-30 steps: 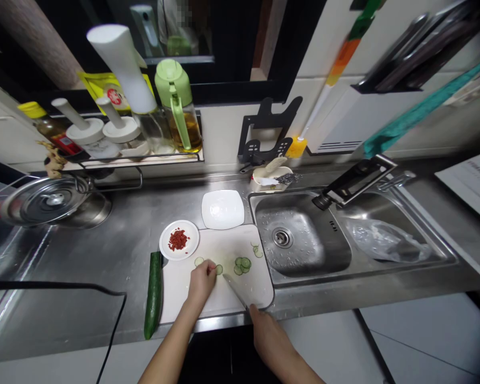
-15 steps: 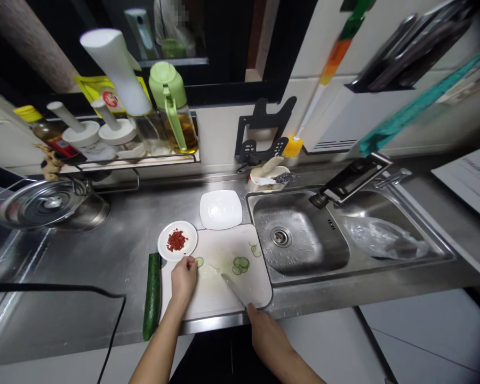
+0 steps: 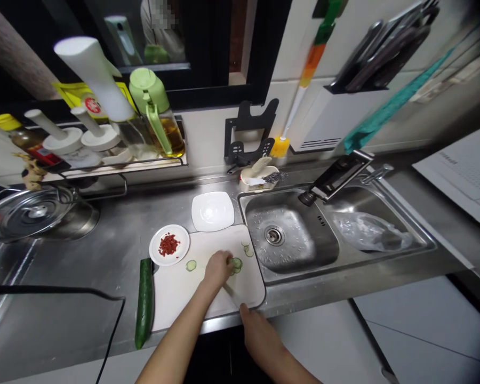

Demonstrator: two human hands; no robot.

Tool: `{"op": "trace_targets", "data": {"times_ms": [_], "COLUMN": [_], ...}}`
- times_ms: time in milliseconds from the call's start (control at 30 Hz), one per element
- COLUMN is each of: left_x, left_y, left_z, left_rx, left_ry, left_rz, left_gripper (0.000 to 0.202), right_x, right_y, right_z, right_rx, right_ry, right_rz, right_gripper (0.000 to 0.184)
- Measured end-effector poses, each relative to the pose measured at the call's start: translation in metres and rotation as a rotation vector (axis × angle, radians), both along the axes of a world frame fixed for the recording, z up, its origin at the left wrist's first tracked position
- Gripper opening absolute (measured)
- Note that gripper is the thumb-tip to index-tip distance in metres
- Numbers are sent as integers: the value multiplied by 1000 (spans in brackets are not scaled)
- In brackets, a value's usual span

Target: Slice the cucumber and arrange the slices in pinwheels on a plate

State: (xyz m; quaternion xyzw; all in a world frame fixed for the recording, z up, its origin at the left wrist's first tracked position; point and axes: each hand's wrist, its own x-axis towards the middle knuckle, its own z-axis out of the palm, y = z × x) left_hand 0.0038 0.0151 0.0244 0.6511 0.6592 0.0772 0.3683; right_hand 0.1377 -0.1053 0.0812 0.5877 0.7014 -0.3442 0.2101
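Note:
My left hand reaches across the white cutting board, fingers pinched at a small pile of cucumber slices. A single slice lies to the left on the board, and more slices sit near its far right corner. My right hand grips the handle of a knife at the board's near edge, blade resting on the board behind my left hand. A whole cucumber lies left of the board.
A round plate with chopped red chili and a white square plate sit behind the board. A double sink with a tap is to the right. A pot lid, oil bottles and a black cable are left.
My left hand moved from the board's left side, by the single slice, rightward to the slice pile. The view shifted left slightly. The knife stayed put.

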Motion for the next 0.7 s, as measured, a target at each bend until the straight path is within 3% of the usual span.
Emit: {"op": "trace_targets", "data": {"times_ms": [233, 533, 700], "left_x": [13, 12, 8], "left_y": [-2, -1, -1], "left_z": [-12, -10, -11], "left_rx": [-3, -71, -11], "left_ry": [25, -80, -82], "left_rz": [63, 91, 76], "left_gripper": [14, 6, 10], "right_x": [-1, 1, 2], "right_y": [5, 5, 4], "right_z": [6, 2, -4], "right_rx": [-33, -32, -12], "right_ry": [15, 1, -24], "right_rz": [-27, -8, 4], "right_gripper": [58, 57, 59]}}
